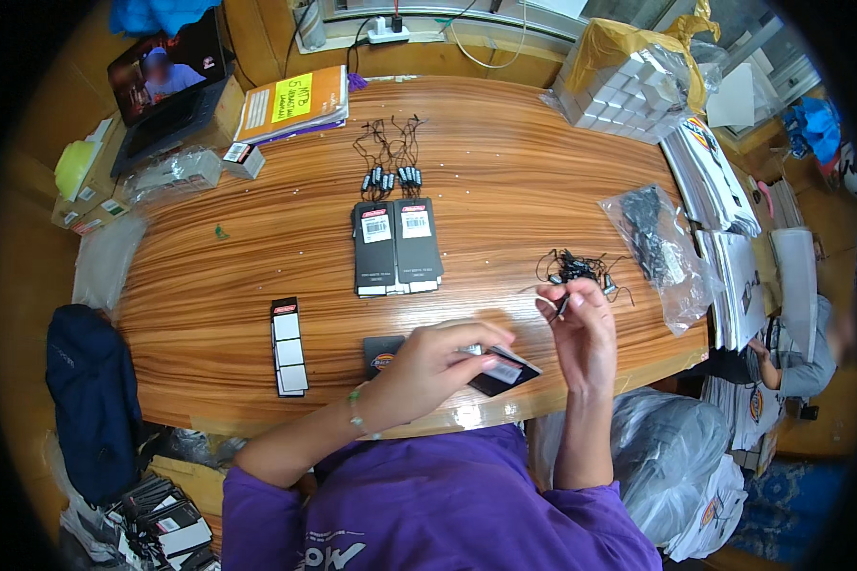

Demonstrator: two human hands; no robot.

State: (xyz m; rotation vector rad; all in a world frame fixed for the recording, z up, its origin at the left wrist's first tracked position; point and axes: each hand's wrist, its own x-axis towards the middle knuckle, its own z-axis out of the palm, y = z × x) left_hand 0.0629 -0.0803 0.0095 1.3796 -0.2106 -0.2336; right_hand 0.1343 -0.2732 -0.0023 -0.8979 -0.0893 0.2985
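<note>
My left hand (433, 366) is closed on a black hang tag (503, 373) with a white label, held tilted near the table's front edge. Beneath that hand another dark tag (381, 352) lies partly covered. Just right of it, my right hand (586, 333) pinches a black tag string (560, 305) between thumb and fingers. A tangled pile of black tag strings (581, 267) lies right behind the right fingertips. Two stacks of grey hang tags (375, 255) with white stickers sit mid-table, their strings (390, 152) spread out behind them. To the left is a narrow stack of black-and-white tags (289, 350).
A laptop (162, 86), folders (295, 103) and a small box (244, 160) stand at the back left. White boxes in a plastic bag (619, 86) fill the back right. A clear bag of black strings (659, 252) and paper stacks (731, 285) line the right edge. Another person's arm (769, 369) shows there.
</note>
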